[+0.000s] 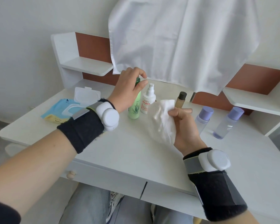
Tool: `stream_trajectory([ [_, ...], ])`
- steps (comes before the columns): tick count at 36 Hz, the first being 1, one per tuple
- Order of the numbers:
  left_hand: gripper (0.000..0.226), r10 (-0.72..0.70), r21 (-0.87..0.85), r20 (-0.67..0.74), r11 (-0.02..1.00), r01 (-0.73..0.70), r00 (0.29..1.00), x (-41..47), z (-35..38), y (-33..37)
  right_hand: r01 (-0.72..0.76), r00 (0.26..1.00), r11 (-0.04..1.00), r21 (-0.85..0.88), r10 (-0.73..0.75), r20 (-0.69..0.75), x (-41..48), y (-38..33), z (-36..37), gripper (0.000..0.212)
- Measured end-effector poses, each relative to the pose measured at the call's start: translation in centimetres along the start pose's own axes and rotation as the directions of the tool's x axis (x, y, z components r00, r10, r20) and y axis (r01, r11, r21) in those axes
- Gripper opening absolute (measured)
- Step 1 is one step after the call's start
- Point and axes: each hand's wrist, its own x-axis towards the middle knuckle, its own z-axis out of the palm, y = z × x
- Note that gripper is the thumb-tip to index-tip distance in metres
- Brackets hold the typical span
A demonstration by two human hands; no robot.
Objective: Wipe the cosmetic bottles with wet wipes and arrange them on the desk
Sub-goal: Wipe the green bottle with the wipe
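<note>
My left hand [129, 91] grips the top of a green aloe bottle [134, 109] that stands upright on the white desk [136, 156]. Just right of it stands a white spray bottle [148, 99] with red lettering. A beige foundation bottle [180, 100] with a dark cap stands further right. My right hand [187, 126] holds a crumpled white wet wipe [164, 122] above the desk, in front of those bottles. Two clear bottles with lilac caps [202, 118] [228, 123] stand at the right.
An open blue pack of wet wipes [63, 110] lies at the left with its white lid up. A white cloth [184, 42] hangs over the back of the desk. Low shelves [87, 66] flank both sides. Drawers with a knob [71, 174] sit below the front edge.
</note>
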Motion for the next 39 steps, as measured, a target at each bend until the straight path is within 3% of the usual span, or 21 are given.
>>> stream_trajectory([
  [5, 0.023, -0.036, -0.024, -0.053, 0.999, 0.035, 0.998, -0.2, 0.0, -0.3, 0.032, 0.999, 0.999, -0.027, -0.032, 0.015, -0.1, -0.1, 0.2, 0.024],
  [15, 0.031, -0.070, -0.142, 0.013, 0.987, 0.071, 0.997, -1.0, -0.1, 0.0, 0.072, 0.996, 0.997, -0.003, -0.071, 0.058, -0.1, 0.0, 0.2, 0.029],
  [18, 0.032, -0.138, -0.185, -0.183, 0.977, 0.104, 0.973, -2.1, 0.1, -0.1, 0.075, 0.995, 0.997, -0.010, -0.074, 0.062, -0.1, 0.0, 0.2, 0.034],
  [21, 0.011, -0.217, -0.254, -0.405, 0.960, 0.119, 0.888, -3.9, 0.3, 0.5, 0.074, 0.996, 0.997, -0.006, -0.074, 0.059, 0.0, -0.1, 0.3, 0.036],
  [23, 0.008, -0.277, -0.330, -0.339, 0.930, 0.162, 0.899, -5.2, 0.7, 1.3, 0.080, 0.995, 0.997, -0.001, -0.080, 0.052, 0.0, 0.0, 0.2, 0.036],
  [28, 0.029, -0.374, -0.530, 0.053, 0.775, 0.344, 0.926, -7.7, 2.2, 2.8, 0.096, 0.995, 0.995, -0.001, -0.096, 0.022, 0.2, 0.1, 0.2, 0.037],
  [32, 0.067, -0.330, -0.555, 0.359, 0.676, 0.484, 0.873, -7.9, 2.3, 2.9, 0.103, 0.994, 0.995, 0.012, -0.103, 0.018, 0.1, 0.0, 0.2, 0.038],
  [36, 0.032, -0.310, -0.650, 0.414, 0.557, 0.516, 0.856, -7.8, 2.0, 2.9, 0.114, 0.993, 0.993, -0.027, -0.114, -0.015, 0.3, 0.2, -0.1, 0.038],
  [39, 0.018, -0.333, -0.636, 0.400, 0.570, 0.520, 0.854, -7.6, 1.9, 2.3, 0.109, 0.993, 0.993, -0.047, -0.111, -0.033, 0.4, 0.3, -0.2, 0.037],
])
